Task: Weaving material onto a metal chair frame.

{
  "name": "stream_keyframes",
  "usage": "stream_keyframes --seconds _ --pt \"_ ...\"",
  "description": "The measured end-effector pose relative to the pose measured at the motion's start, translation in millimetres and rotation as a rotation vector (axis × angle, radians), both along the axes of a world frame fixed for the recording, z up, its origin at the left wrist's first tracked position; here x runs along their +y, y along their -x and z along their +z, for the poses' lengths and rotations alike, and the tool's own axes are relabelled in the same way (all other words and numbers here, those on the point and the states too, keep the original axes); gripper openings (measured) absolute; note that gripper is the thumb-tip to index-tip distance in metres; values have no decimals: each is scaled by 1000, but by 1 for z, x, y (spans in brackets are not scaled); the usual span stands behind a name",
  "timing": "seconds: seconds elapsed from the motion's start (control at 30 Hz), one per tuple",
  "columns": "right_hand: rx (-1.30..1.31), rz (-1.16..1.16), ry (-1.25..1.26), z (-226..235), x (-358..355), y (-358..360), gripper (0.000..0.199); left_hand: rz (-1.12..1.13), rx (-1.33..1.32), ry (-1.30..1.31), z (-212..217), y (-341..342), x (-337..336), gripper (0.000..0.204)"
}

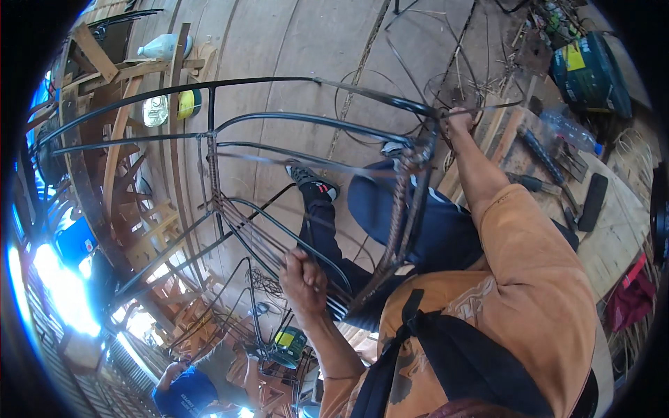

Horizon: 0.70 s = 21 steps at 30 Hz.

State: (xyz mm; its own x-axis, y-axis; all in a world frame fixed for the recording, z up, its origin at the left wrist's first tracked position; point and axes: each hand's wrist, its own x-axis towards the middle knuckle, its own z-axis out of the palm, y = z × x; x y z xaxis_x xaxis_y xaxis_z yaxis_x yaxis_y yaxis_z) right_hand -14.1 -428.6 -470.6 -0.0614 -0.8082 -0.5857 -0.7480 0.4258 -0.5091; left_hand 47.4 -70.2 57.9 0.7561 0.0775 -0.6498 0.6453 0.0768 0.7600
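Observation:
A black metal furniture frame (265, 81) of bent rods leans across my lap. Brown cane-like strips are wound around one of its posts (399, 209) and around a second upright (212, 167). At the frame's upper right corner my right hand (458, 125) is closed on a thin brown strip (498, 107), whose end sticks out to the right. My left hand (304, 279) makes a fist beside the lower rods, where several brown strands (245, 228) run down toward it. What lies inside that fist is hidden.
A wooden board on the right carries a hammer (540, 184), a dark block (593, 202) and a clear bottle (571, 131). Behind it stands a dark green container (592, 73). Wooden pieces (178, 90) crowd the left. Another person in blue (185, 391) sits at lower left.

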Motion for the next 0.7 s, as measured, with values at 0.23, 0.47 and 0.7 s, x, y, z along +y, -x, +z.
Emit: stream_keyframes --seconds 0.23,0.47,0.7 --pt "76 605 170 24 36 -17 20 28 -7 -59 9 8 22 29" --pt "-271 870 -530 123 76 -20 19 -4 6 -60 16 5 15 30" --pt "-16 1268 -148 186 9 7 31 -19 111 -156 26 0 14 23"
